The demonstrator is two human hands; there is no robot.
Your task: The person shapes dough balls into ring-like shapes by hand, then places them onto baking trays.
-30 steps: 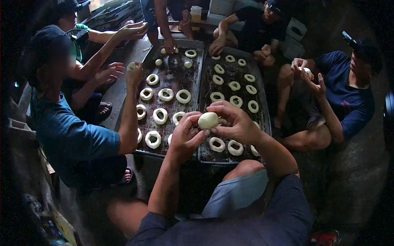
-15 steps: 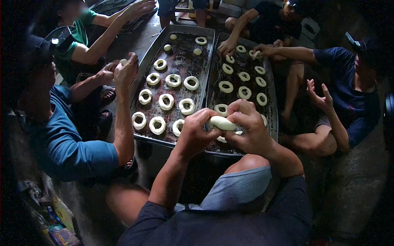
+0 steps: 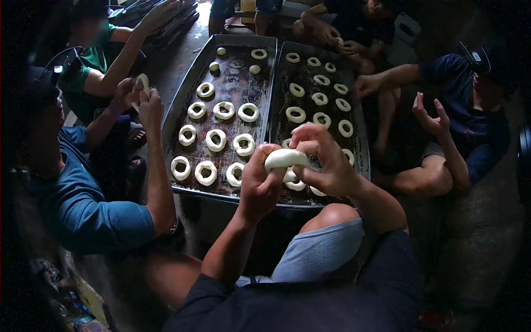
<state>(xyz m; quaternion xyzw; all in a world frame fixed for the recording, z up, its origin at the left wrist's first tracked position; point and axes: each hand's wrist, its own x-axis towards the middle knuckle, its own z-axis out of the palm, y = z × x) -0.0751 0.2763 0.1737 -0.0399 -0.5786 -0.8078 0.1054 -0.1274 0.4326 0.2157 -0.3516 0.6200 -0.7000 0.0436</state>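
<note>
A pale ring of soft dough point(image 3: 285, 159) is held up edge-on above the near side of the trays. My left hand point(image 3: 259, 185) grips its left part between thumb and fingers. My right hand point(image 3: 327, 163) holds the right end in a thumb-and-finger pinch, its other fingers curled above. The ring's hole is mostly hidden from this angle. Under my hands lie dough rings in the right tray point(image 3: 301, 69), partly covered by my fingers. To the left, the left tray point(image 3: 232, 80) carries several rings and a few small dough balls point(image 3: 214, 66) at its far end.
A person in a blue shirt point(image 3: 99, 193) on the left holds a dough ring point(image 3: 144, 83). Another in green point(image 3: 99, 77) sits beyond. At the right, a person in dark blue point(image 3: 470, 110) reaches toward the tray; one at the far side handles dough point(image 3: 339, 41).
The dough in my hands now shows a more curved, ring-like edge, and my right fingers have lifted and loosened. Far-side hands have left the right tray, where rings now lie. The view has shifted slightly.
</note>
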